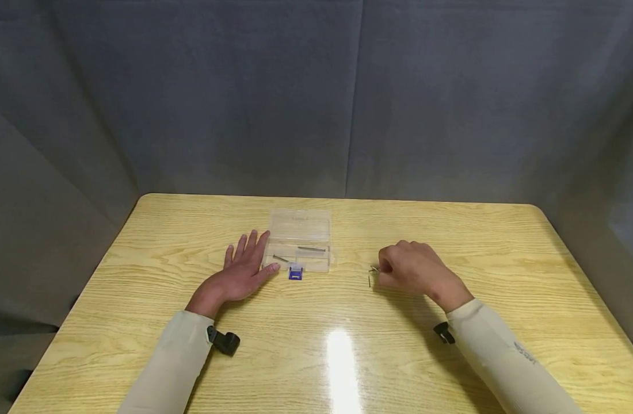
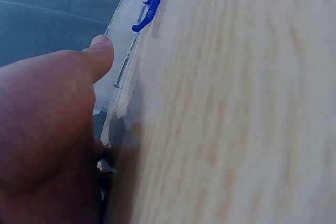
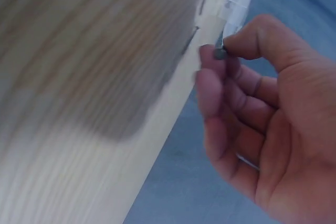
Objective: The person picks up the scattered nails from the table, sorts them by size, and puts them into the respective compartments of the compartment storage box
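Left hand is lying open beside box's left edge, perhaps steadying it | box is resting lid-up, toward table's far edge | right hand is pinching one nail near its head, maybe for control

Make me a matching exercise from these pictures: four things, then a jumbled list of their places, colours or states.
1. left hand
2. right hand
3. latch
4. clear lid

A. blue
B. swung open
C. pinching a metal fastener
D. fingers spread, at the left side of the box

Pairs: 1-D, 2-C, 3-A, 4-B.
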Demonstrator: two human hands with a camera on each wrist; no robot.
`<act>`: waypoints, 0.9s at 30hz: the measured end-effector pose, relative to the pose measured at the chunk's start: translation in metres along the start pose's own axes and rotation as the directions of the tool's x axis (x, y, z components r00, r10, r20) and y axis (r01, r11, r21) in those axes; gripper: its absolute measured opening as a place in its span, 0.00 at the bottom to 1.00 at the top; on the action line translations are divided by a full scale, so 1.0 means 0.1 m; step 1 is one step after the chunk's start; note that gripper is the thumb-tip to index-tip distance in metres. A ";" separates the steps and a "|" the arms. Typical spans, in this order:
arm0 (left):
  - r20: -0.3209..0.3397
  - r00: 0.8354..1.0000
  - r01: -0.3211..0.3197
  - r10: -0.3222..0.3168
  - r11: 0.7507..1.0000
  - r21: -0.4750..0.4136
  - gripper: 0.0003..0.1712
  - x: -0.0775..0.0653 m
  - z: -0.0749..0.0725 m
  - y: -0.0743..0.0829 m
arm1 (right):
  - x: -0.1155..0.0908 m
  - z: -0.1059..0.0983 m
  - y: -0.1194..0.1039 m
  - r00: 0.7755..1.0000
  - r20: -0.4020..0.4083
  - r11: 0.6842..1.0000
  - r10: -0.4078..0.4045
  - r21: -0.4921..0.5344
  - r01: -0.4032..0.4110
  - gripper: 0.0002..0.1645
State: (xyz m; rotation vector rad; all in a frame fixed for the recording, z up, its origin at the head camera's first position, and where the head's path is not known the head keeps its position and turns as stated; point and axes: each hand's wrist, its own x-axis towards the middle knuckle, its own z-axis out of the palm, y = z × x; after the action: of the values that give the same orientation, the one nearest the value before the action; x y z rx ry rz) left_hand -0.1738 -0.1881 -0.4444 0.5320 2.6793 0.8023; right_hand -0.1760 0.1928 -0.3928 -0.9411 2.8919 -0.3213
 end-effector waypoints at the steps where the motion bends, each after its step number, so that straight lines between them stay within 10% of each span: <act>1: 0.000 1.000 0.002 -0.002 1.000 0.002 0.45 0.00 0.00 0.00 | 0.02 -0.01 -0.02 1.000 -0.010 1.000 -0.014 0.012 0.014 0.22; 27: 0.007 1.000 0.007 -0.007 1.000 -0.007 0.45 -0.01 -0.01 0.01 | 0.62 0.06 -0.39 0.959 -0.177 0.960 -0.220 0.136 0.245 0.05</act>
State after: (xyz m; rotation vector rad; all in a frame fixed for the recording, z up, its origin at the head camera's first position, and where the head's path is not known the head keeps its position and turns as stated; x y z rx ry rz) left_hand -0.1733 -0.1880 -0.4431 0.5232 2.6695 0.8056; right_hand -0.2026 0.1249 -0.3911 -1.2854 2.8407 -0.6607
